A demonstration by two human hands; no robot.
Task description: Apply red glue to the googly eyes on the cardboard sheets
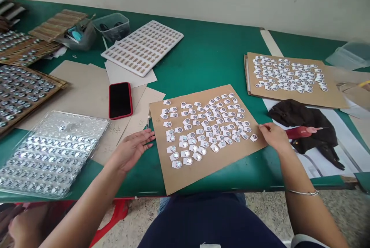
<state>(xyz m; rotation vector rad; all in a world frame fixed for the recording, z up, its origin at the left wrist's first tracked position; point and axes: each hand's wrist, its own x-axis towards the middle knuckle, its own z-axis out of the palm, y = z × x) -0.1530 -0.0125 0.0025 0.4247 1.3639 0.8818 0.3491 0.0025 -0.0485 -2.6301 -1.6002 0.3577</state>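
Note:
A brown cardboard sheet (185, 178) lies in front of me on the green table, carrying rows of small white tabs with round metallic pieces (199, 131). Stretched fingers of my left hand (131, 146) rest at its left edge. Close to those fingertips is a thin, pointed tool (148, 120), too small to make out. My right hand (273, 137) has its thumb and fingers closed on the sheet's right edge. Just beyond that hand, a red-filled syringe-like bottle (302, 132) with a fine tip lies on a dark cloth (303, 113).
To the left are a red-cased phone (120, 101), a clear tray of shiny round pieces (52, 155) and boards of similar pieces (20, 94). Behind sits a white slotted tray (144, 46). Another tabbed cardboard (326, 98) lies at right. Another person's hand (26, 223) shows lower left.

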